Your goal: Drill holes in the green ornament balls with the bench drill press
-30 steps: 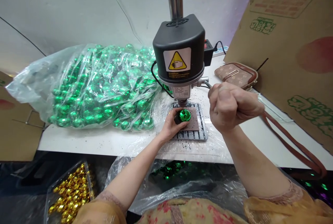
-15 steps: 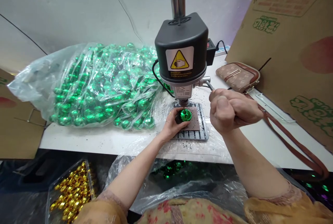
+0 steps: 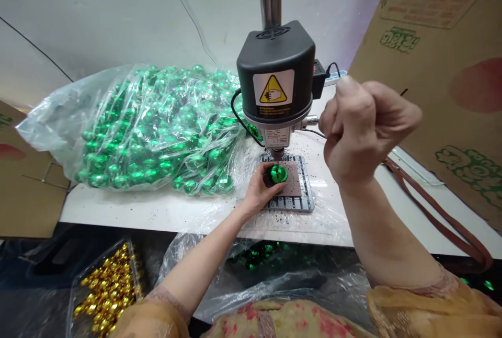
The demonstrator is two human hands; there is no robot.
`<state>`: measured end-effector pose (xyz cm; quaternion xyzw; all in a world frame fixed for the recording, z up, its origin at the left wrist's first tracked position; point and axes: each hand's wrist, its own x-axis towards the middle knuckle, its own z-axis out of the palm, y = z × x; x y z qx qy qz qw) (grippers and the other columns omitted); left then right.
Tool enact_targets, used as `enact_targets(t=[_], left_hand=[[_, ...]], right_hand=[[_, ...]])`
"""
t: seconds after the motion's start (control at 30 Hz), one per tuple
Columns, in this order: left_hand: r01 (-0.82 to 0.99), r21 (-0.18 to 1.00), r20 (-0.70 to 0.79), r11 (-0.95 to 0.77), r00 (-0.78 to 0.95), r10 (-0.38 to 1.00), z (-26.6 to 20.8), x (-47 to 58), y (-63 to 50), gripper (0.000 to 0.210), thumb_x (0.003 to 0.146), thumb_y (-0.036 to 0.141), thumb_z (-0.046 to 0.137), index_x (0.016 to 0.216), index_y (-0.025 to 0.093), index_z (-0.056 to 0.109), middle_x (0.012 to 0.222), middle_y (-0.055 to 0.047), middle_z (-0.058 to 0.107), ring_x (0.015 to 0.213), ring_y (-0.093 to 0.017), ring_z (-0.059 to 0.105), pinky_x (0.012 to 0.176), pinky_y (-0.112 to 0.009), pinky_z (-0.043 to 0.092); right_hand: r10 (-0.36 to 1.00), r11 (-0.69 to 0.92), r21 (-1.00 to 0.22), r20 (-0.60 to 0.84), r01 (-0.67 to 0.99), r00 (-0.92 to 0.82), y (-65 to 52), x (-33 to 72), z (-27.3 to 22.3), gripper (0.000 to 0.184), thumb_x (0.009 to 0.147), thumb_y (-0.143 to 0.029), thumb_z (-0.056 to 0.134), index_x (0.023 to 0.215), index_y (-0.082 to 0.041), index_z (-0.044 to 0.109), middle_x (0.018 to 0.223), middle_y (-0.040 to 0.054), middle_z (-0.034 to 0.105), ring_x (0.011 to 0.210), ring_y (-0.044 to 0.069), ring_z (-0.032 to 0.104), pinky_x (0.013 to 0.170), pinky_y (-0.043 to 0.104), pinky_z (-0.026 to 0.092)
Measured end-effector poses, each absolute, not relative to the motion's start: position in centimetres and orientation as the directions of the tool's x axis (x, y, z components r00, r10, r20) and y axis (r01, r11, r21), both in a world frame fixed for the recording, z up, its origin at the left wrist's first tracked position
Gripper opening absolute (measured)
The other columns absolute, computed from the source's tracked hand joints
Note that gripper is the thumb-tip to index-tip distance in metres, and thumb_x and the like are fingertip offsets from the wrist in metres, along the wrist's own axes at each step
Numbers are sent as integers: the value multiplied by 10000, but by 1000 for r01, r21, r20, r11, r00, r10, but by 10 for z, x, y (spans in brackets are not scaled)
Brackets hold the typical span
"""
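Observation:
A small bench drill press (image 3: 275,76) stands in the middle, its thin bit pointing down at a shiny green bead (image 3: 279,174). My left hand (image 3: 263,186) grips that bead from the left, thumb in front and fingers behind, on a brown board (image 3: 292,183) over the slotted metal base (image 3: 307,199). Whether the bit is inside the bead I cannot tell. My right hand (image 3: 363,128) is a closed fist at the feed lever (image 3: 312,120) on the drill's right side; most of the lever is hidden behind the fist.
A clear plastic bag (image 3: 157,134) full of green faceted beads lies left of the drill. Cardboard boxes (image 3: 431,118) stand at both sides. A brown strap (image 3: 435,212) runs along the right. Below the table edge are a bin of gold beads (image 3: 107,291) and more green beads (image 3: 261,254).
My right fist has risen with the feed lever and now hides the purse behind it. The left hand and bead stay almost in place under the drill.

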<state>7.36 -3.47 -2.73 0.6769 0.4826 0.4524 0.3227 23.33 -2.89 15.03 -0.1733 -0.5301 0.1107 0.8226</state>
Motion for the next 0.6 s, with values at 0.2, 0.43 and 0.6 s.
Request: enact_targets(t=[0.2, 0.43, 0.6], left_hand=[[543, 751, 153, -375, 410, 899, 10, 42, -107, 544, 722, 447, 874, 1132, 217, 601, 1070, -59, 674, 985, -255, 657, 838, -368, 536], [498, 551, -71, -670, 828, 557, 21, 5, -150, 410, 851, 514, 773, 1130, 246, 638, 1023, -75, 690, 1001, -271, 630, 879, -372, 517], [625, 610, 239, -486, 440, 866, 9, 3, -55, 168, 956, 169, 500, 1064, 202, 625, 1033, -96, 691, 1004, -246, 644, 933, -408, 532]], right_hand=[[426, 899, -431, 827, -72, 366, -23, 240, 158, 451, 912, -199, 655, 519, -203, 434, 445, -72, 290, 403, 76, 356, 418, 289, 268], [390, 914, -401, 836, -57, 386, -21, 239, 154, 454, 921, -203, 638, 514, -192, 440, 437, -70, 310, 399, 61, 353, 426, 279, 271], [387, 909, -417, 825, -19, 413, -23, 237, 152, 451, 914, -214, 638, 506, -194, 447, 440, -69, 324, 398, 66, 353, 443, 293, 268]])
